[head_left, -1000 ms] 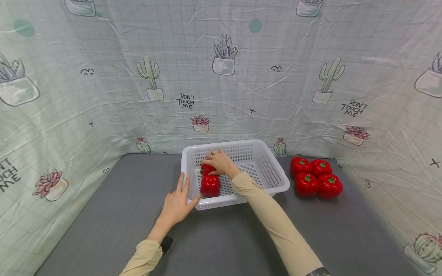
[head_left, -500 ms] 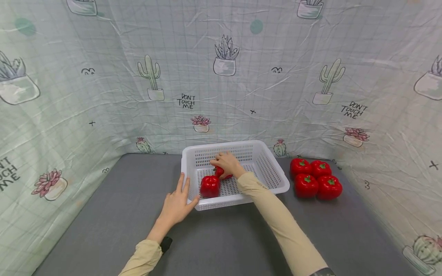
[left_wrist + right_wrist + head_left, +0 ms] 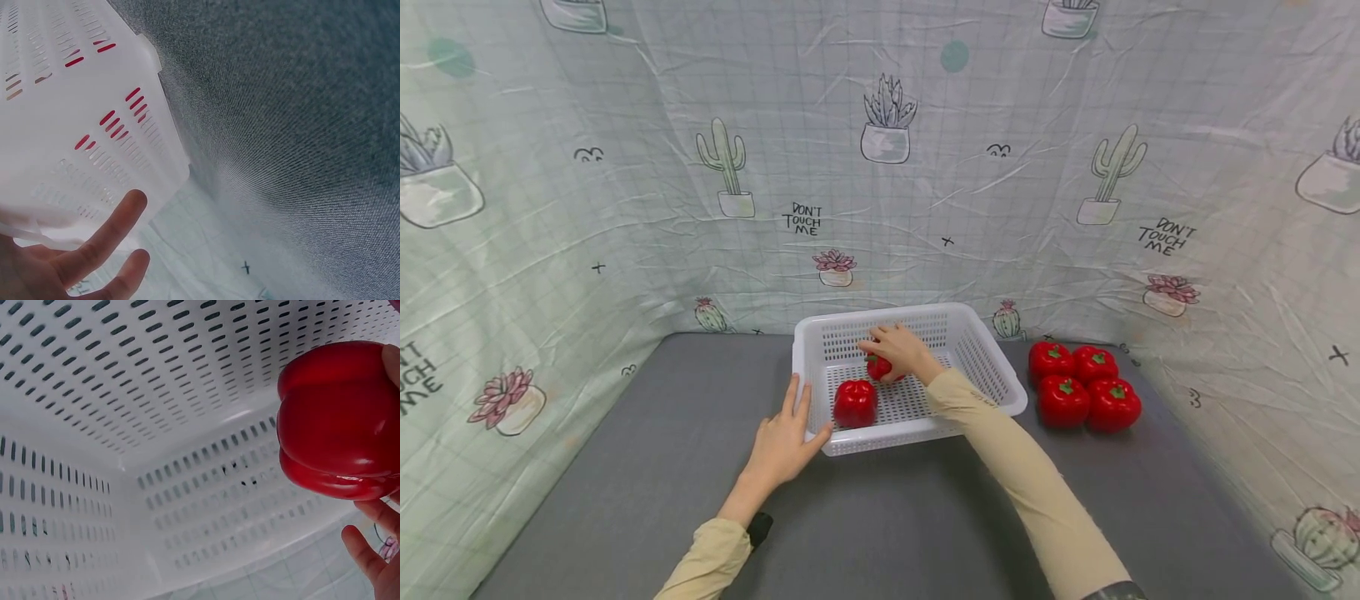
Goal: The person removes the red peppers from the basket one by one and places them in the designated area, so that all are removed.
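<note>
Inside the white basket (image 3: pixel 917 429), my right hand (image 3: pixel 901 348) grips a red bell pepper (image 3: pixel 877 368) from above, its green stem pointing left. The right wrist view shows that bell pepper (image 3: pixel 340 422) large, with fingers (image 3: pixel 365 550) and thumb around its sides. A second red bell pepper (image 3: pixel 855 404) lies nearer, in the basket's front left part. My left hand (image 3: pixel 781 446) rests at the basket's left front corner with its fingers spread and straight. In the left wrist view, the fingers (image 3: pixel 103 240) extend along the outside of the basket wall (image 3: pixel 69 125), and red shows through its slots.
Several more red bell peppers (image 3: pixel 1086 387) stand grouped on the dark grey table (image 3: pixel 880 525), right of the basket. A patterned curtain (image 3: pixel 947 200) hangs close behind the basket and along both sides.
My right hand has shifted the held bell pepper rightward inside the basket, away from its left wall. The left hand and the other bell peppers have stayed in place.
</note>
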The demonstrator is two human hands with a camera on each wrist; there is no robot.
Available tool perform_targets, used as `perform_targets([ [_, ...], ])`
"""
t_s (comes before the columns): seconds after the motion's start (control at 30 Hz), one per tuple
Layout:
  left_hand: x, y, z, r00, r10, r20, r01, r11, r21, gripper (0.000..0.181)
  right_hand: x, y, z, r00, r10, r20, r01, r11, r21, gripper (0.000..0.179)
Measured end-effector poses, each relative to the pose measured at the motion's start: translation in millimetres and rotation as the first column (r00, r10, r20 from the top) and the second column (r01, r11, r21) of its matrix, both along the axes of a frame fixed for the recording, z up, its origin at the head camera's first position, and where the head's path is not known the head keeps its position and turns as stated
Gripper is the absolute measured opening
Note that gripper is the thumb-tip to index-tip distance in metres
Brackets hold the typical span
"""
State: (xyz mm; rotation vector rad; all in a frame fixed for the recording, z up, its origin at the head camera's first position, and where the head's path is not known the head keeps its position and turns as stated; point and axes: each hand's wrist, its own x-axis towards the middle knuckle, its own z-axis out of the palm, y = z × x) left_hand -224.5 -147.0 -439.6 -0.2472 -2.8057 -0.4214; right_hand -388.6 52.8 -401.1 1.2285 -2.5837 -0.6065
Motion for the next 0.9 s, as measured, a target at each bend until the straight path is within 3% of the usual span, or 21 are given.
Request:
perform_targets([
  [0.47, -0.2, -0.4, -0.3, 1.000, -0.005, -0.011, 0.005, 1.000, 0.009, 0.073, 15.6, 12, 25.6, 0.998, 0.040, -0.038, -0.042, 0.998, -0.044, 0.076],
  [0.73, 0.0, 0.1, 0.0, 1.000, 0.002, -0.007, -0.002, 1.000, 0.011, 0.073, 33.7, 20, 47.7, 0.996, 0.081, -0.044, -0.087, 0.984, -0.155, 0.073],
  [0.9, 0.1, -0.1, -0.7, 1.000, 0.000, -0.001, 0.000, 1.000, 0.017, 0.074, 47.6, 28, 58.5, 0.987, 0.127, -0.095, -0.141, 0.975, -0.171, 0.069],
])
